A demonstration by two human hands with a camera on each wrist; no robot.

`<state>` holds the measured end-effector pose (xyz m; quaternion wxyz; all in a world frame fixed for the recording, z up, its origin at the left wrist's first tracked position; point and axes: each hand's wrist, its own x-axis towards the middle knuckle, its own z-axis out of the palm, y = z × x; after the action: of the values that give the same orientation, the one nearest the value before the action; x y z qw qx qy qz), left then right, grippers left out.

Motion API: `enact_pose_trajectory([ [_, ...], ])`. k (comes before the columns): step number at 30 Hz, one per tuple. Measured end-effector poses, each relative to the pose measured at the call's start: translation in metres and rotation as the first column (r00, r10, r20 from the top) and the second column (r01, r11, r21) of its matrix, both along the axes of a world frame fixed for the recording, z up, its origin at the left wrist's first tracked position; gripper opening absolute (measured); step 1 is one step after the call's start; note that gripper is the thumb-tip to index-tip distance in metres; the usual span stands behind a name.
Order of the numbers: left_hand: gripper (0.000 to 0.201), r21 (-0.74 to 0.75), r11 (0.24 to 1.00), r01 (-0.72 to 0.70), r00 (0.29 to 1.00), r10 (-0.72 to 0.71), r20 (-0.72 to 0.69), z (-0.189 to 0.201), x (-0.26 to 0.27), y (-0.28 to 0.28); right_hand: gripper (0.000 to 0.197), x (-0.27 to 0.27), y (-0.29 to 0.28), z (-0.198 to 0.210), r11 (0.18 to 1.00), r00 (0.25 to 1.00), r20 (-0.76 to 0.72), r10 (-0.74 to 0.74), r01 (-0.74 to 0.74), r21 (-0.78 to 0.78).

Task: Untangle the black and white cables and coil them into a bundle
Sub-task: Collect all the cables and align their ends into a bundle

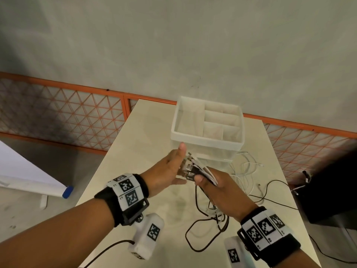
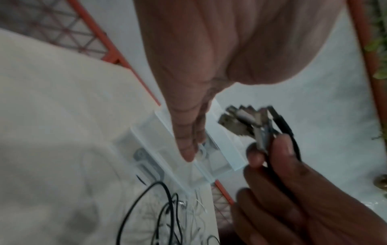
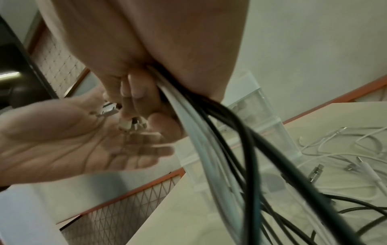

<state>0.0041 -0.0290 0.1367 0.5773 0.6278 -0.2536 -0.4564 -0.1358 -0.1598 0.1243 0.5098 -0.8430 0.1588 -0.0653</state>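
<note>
- The right hand (image 1: 218, 187) gripped a cluster of black and white cables (image 1: 201, 172) just below their plug ends, fingers curled round the strands, held above the table (image 1: 135, 147) just in front of the clear organiser box (image 1: 204, 141).
- The left hand (image 1: 170, 171) stood flat and open against the plug ends (image 2: 249, 121), fingers straight, holding nothing; whether the palm actually touched the connectors could not be told.
- From the right fist the strands hung down to a loose tangle of black loops (image 1: 206, 229) on the table nearer the person than the box; more white cable (image 1: 249, 167) sprawled to the right of the box.
- Judged risk: the ends looked uneven, so a slack squeeze could let a thinner white strand slide out of the fist.
- Judged risk: the hanging lengths crossed each other, so pulling upward to coil could tighten a knot rather than free it.
- Judged risk: a trailing loop near the box could snag its corner and drag it.
</note>
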Motion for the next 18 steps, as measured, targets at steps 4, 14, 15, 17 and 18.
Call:
enact_pose_trajectory([
  [4,0.071,-0.041,0.996,-0.08,0.996,0.079,-0.038,0.001,-0.015,-0.017,0.016,0.005,0.008,-0.007,1.0,0.998,-0.05,0.031,-0.031,0.002],
  [14,0.034,0.073,0.989,-0.132,0.806,0.064,0.589,-0.006,-0.023,-0.024,0.024,0.009,0.007,0.001,0.991,0.991,-0.064,-0.12,0.124,0.06],
  [15,0.03,0.047,0.983,-0.176,0.793,0.113,0.598,-0.007,-0.022,-0.024,0.023,0.009,0.006,0.001,0.991,0.992,-0.048,-0.117,0.12,0.061],
  [17,0.022,0.032,0.959,-0.28,0.809,0.218,0.546,-0.007,-0.014,-0.023,0.023,0.007,0.0,0.0,0.993,0.992,-0.057,-0.109,0.111,0.03],
  [18,0.019,0.046,0.942,-0.332,0.84,0.274,0.469,-0.008,-0.007,-0.022,0.026,0.005,-0.004,-0.001,0.994,0.992,-0.065,-0.108,0.109,0.007],
])
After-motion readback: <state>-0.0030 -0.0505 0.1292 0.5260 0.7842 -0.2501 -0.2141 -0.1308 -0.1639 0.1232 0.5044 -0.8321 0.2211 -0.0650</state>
